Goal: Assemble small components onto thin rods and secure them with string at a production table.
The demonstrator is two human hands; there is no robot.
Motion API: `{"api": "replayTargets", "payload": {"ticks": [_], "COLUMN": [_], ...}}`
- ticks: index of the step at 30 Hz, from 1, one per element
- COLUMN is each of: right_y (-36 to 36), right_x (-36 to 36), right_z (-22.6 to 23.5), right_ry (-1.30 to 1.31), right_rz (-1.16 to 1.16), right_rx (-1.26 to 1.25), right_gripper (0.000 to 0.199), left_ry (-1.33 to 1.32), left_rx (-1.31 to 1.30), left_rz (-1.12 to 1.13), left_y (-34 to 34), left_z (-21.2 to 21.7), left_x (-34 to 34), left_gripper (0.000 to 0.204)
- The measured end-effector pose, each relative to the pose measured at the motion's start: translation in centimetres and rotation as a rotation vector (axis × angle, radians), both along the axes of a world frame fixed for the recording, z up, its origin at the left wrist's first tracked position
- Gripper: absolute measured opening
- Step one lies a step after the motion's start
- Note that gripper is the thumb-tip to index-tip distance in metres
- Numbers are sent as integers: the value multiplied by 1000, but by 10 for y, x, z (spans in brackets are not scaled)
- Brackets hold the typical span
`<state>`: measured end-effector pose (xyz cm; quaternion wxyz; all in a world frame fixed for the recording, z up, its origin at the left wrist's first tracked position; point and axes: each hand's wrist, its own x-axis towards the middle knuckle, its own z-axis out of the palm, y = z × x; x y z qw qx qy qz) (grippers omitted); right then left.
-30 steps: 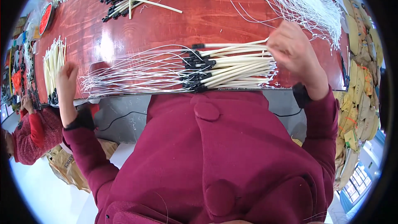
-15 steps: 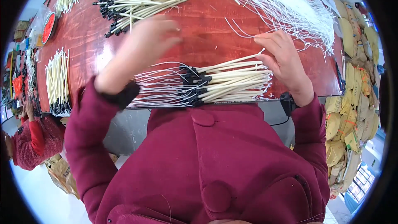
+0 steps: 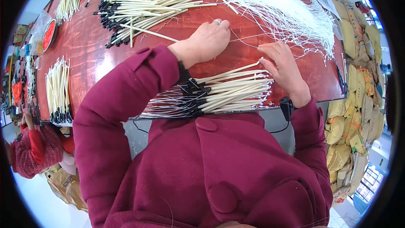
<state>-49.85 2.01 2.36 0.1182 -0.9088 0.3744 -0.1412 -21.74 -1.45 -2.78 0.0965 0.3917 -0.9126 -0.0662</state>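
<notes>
Find left hand (image 3: 211,40) extended over polished red wooden table (image 3: 84,38), fingers bent downward and partly closed, pale metal ring (image 3: 217,21) on one finger. Cannot tell, with fingertips hidden, whether gripping anything. Note thin white strands (image 3: 249,37) between its fingertips and right hand (image 3: 280,61). Observe right hand loosely opened, thumb and forefinger apart, thumb just beside the white tip of a slender cream tube (image 3: 232,71); cannot tell whether touching.

Locate flat row of cream tubes with black ends (image 3: 236,95) below and left of right hand, along the table's near edge, with fine white cords (image 3: 164,103) trailing leftward from the black ends, partly beneath left sleeve (image 3: 114,88).

Record large heap of black-ended cream tubes (image 3: 156,8) beyond and left of left hand; broad sheaf of loose white cords (image 3: 274,0) beyond right hand; smaller cream tube bundle (image 3: 58,82) well left of left hand; round dish of bright red contents (image 3: 49,36) beyond that bundle.
</notes>
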Motion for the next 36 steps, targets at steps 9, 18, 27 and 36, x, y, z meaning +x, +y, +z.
{"api": "replayTargets", "payload": {"ticks": [9, 18, 27, 36], "right_y": [-7, -19, -19, -22], "right_x": [12, 59, 38, 56], "right_z": [-4, -5, -18, -11], "right_ry": [-6, 149, 191, 179], "right_rz": [71, 182, 166, 161], "right_rx": [-39, -16, 25, -25], "right_gripper": [44, 57, 62, 68], "left_ry": [61, 169, 236, 213], "left_rx": [292, 346, 348, 380], "left_rz": [367, 408, 409, 447], "left_y": [74, 86, 82, 85], "left_z": [27, 13, 12, 11], "left_x": [86, 110, 112, 121], "left_gripper": [5, 9, 9, 7]}}
